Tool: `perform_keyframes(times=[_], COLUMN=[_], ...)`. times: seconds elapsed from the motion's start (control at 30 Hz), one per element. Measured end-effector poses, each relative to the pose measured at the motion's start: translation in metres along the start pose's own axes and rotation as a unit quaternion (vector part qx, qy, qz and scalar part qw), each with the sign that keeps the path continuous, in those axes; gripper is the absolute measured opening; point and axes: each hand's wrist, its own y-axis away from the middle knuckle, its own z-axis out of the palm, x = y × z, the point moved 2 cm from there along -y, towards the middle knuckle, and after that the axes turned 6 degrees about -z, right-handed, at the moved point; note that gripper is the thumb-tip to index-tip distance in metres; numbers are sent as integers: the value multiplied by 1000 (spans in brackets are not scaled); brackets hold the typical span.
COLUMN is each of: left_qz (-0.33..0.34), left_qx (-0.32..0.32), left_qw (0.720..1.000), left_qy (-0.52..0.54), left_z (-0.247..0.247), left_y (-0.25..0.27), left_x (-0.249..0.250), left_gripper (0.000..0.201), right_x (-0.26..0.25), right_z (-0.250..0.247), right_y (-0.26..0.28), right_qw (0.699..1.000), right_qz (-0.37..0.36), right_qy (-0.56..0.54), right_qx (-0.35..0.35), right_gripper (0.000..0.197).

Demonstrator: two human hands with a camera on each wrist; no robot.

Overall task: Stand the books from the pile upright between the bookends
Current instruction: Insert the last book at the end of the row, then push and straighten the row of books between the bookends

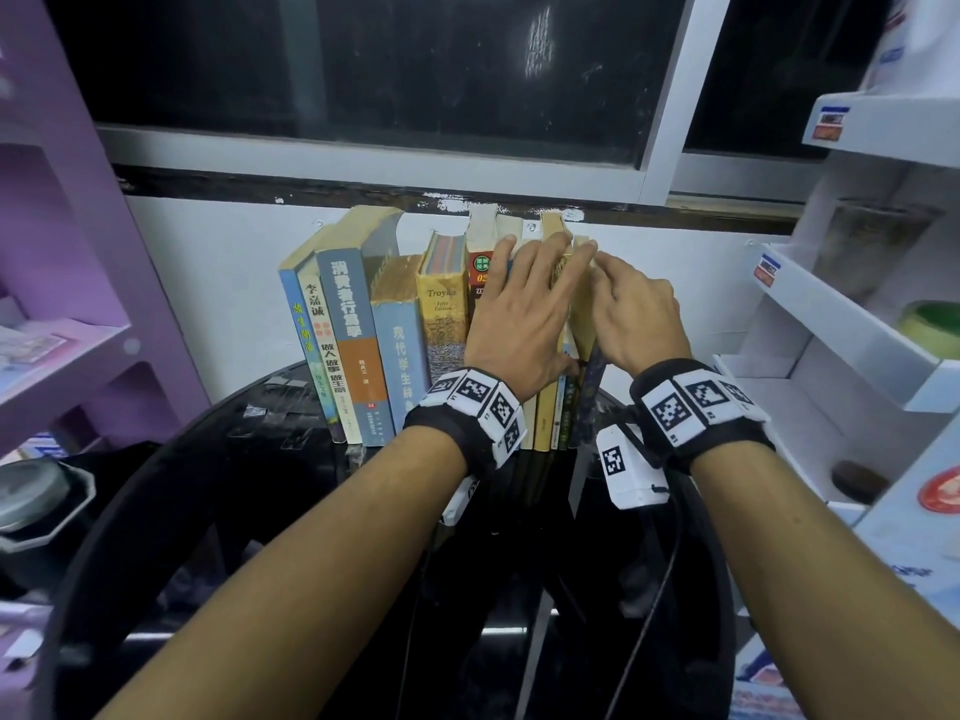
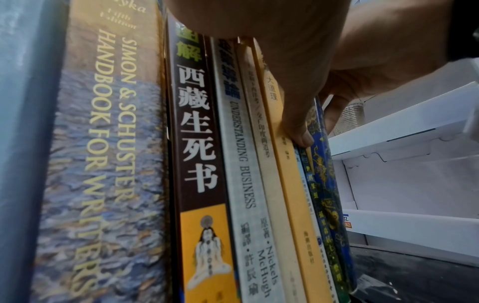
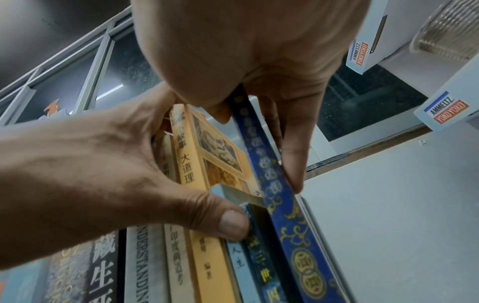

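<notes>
A row of books (image 1: 363,345) stands upright on the black round table (image 1: 208,485), against the wall. My left hand (image 1: 535,283) lies over the tops of the right-hand books, its thumb (image 3: 230,223) pressing two thin spines beside the yellow book (image 3: 199,164). At the right end of the row stands a dark blue book with gold ornaments (image 3: 274,184). My right hand (image 1: 634,298) grips that book near its top, fingers (image 3: 293,164) on its right face. A thin grey plate (image 3: 318,221) stands against that face; I cannot tell whether it is a bookend.
A purple shelf unit (image 1: 62,252) stands close on the left and a white shelf unit (image 1: 831,330) close on the right. The window frame (image 1: 363,163) runs above the books. A dark octagonal lidded container (image 1: 31,501) sits at the table's left.
</notes>
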Motion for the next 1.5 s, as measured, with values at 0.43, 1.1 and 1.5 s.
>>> perform_keyframes(times=[0.43, 1.1, 1.5], left_qz=[3, 17, -187], left_qx=[10, 18, 86], left_qw=[1000, 994, 956], left_qy=[-2, 109, 208], left_z=[1, -31, -57], left_y=[1, 24, 73], left_x=[1, -49, -122], left_gripper=[111, 89, 94], right_x=[7, 9, 18], right_z=[10, -3, 4], right_y=[-14, 8, 39], right_qw=[996, 991, 979], right_qz=[35, 18, 101], right_qy=[63, -63, -122], right_qx=[-41, -116, -129], right_gripper=[37, 45, 79])
